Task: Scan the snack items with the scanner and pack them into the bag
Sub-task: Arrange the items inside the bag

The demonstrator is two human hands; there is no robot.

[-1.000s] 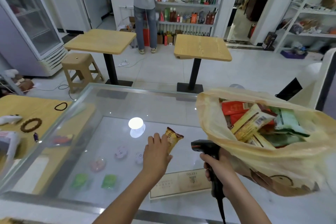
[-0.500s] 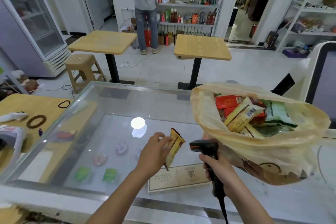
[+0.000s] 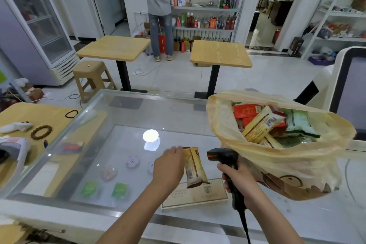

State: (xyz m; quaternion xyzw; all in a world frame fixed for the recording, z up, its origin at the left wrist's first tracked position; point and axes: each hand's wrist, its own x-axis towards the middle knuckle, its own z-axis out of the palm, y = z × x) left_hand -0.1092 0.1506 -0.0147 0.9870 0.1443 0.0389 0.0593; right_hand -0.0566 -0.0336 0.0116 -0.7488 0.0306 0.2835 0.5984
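Note:
My left hand (image 3: 168,169) holds a yellow and brown snack packet (image 3: 193,166) upright above the glass counter, its barcode side turned to the right. My right hand (image 3: 238,177) grips a black handheld scanner (image 3: 224,157) by its handle, its head facing the packet from a short gap to the right. A translucent yellow plastic bag (image 3: 281,156) stands open at the right, just behind the scanner, with several red, yellow and green snack packets inside.
The glass display counter (image 3: 126,117) shows small items inside and a card (image 3: 195,197) under the packet. A wooden side table (image 3: 29,117) at left holds bracelets. A white screen terminal (image 3: 348,89) stands at right. A person stands by far shelves.
My left hand lifted the packet off the glass and turned it upright, barcode toward the scanner. My right hand with the scanner stayed almost still.

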